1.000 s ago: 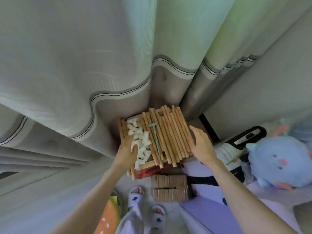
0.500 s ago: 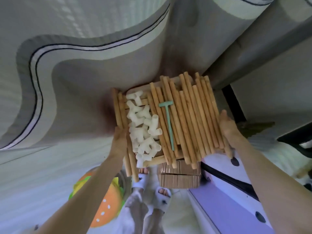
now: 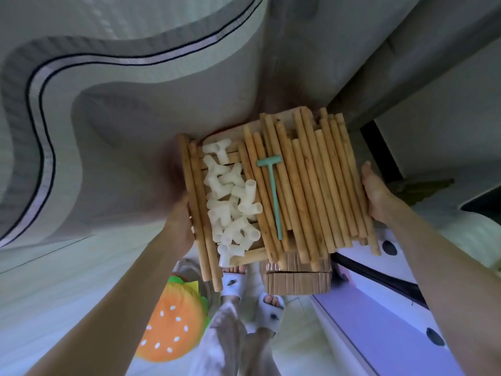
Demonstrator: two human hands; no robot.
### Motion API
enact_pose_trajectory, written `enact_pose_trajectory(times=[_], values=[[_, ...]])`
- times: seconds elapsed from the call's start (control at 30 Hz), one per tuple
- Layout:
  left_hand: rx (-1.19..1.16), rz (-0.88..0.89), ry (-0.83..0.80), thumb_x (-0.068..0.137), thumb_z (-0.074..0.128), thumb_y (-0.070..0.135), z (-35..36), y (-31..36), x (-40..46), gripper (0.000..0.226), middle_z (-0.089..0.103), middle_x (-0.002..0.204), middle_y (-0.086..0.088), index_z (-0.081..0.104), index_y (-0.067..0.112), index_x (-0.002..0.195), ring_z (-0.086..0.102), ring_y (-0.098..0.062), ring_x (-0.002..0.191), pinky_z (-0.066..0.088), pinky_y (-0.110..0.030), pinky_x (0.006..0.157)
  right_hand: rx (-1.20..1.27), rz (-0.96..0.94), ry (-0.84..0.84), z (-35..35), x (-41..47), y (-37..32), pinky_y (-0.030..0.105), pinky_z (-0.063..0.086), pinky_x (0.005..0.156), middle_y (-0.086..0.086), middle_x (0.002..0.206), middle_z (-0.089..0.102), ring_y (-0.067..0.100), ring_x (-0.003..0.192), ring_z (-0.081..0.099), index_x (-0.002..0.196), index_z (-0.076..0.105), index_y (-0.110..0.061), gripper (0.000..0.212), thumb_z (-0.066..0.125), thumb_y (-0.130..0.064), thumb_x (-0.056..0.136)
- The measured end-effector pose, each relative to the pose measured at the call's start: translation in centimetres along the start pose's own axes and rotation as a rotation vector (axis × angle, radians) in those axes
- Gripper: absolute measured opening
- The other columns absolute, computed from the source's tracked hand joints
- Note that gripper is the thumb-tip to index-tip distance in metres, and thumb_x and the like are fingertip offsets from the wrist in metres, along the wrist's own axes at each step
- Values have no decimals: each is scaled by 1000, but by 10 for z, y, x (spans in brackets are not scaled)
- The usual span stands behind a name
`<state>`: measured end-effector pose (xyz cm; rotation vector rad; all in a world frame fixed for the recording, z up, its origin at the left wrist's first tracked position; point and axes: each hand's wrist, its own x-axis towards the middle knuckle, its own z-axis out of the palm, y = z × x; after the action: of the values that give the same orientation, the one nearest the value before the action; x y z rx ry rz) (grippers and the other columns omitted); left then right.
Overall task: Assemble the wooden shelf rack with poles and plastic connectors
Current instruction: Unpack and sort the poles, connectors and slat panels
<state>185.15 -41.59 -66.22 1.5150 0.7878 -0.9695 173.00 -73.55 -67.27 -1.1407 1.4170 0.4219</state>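
In the middle of the frame a person carries a wooden slatted panel (image 3: 225,137) loaded with the rack parts, held above the floor. The left hand (image 3: 180,226) grips the panel's left edge, fingers curled underneath out of sight; the right hand (image 3: 375,195) clasps the right edge, thumb lying up along the outermost pole. A thick row of wooden poles (image 3: 311,185) lies side by side across the centre and right of the load, with two more poles (image 3: 198,207) at its left edge. Between them sits a heap of white plastic connectors (image 3: 230,202). A small teal mallet (image 3: 273,191) rests on the poles just right of the heap. Lower in the frame are white slippers (image 3: 268,310), a cardboard box (image 3: 298,275) and a burger-shaped cushion (image 3: 170,324); a grey curtain (image 3: 135,77) fills the upper left
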Motion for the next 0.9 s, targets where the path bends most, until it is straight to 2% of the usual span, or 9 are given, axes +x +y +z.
enact_pose_trajectory(times=[0.2, 0.33, 0.43, 0.5, 0.63, 0.67, 0.77, 0.83, 0.9], values=[[-1, 0, 37, 100, 30, 42, -14, -1, -9, 43, 57, 113, -5, 57, 14, 119, 51, -23, 106, 42, -44, 97, 100, 3, -25, 2, -10, 36, 46, 38, 106, 14, 123, 60, 28, 113, 57, 130, 53, -14, 75, 20, -68, 90], [16, 34, 35, 98, 33, 41, -22, 0, -28, 36, 58, 98, -2, 59, 17, 104, 54, -20, 92, 46, -38, 83, 193, -21, 8, 1, -32, 51, 39, 46, 94, 11, 109, 66, 24, 100, 62, 114, 61, -17, 74, 19, -72, 88], [68, 35, 57, 96, 37, 37, -28, 6, -48, 30, 58, 89, 1, 59, 20, 86, 54, -17, 82, 47, -35, 71, 266, -15, 33, -4, -61, 62, 33, 51, 76, 4, 85, 73, 15, 81, 67, 92, 66, -20, 74, 16, -74, 87], [95, 55, 61, 94, 38, 31, -32, 10, -62, 28, 56, 79, 2, 56, 22, 74, 52, -15, 73, 44, -31, 64, 291, -21, 52, -7, -82, 76, 28, 50, 65, 0, 72, 74, 10, 67, 69, 89, 68, -18, 77, 14, -73, 88], [150, 78, 71, 94, 38, 31, -40, 19, -94, 31, 53, 69, 5, 53, 22, 68, 49, -11, 64, 40, -28, 56, 360, -16, 99, -11, -129, 107, 31, 49, 69, 6, 90, 69, 18, 82, 64, 105, 65, -12, 72, 15, -64, 94], [164, 88, 57, 94, 38, 34, -44, 20, -102, 33, 54, 67, 6, 55, 22, 68, 50, -9, 59, 41, -25, 53, 386, -12, 102, -10, -143, 115, 28, 48, 65, 5, 88, 68, 16, 79, 63, 107, 64, -12, 67, 18, -60, 96], [186, 133, -10, 97, 34, 38, -59, 24, -132, 46, 60, 52, 7, 63, 22, 65, 54, -5, 41, 44, -15, 41, 488, -5, 123, -3, -188, 140, 15, 43, 42, -3, 62, 68, 6, 54, 64, 89, 63, -12, 53, 23, -45, 101], [252, 151, -42, 98, 31, 40, -66, 24, -152, 43, 64, 51, 8, 62, 21, 75, 60, -5, 44, 49, -20, 46, 534, 34, 138, 1, -217, 158, 20, 42, 49, -4, 67, 65, 9, 61, 60, 85, 61, -16, 46, 24, -39, 102], [317, 183, -61, 97, 32, 38, -71, 21, -173, 38, 65, 50, 8, 60, 20, 78, 61, -5, 42, 48, -21, 42, 541, 47, 161, 4, -242, 181, 23, 39, 50, -6, 63, 60, 7, 58, 55, 81, 59, -20, 39, 29, -34, 101]])
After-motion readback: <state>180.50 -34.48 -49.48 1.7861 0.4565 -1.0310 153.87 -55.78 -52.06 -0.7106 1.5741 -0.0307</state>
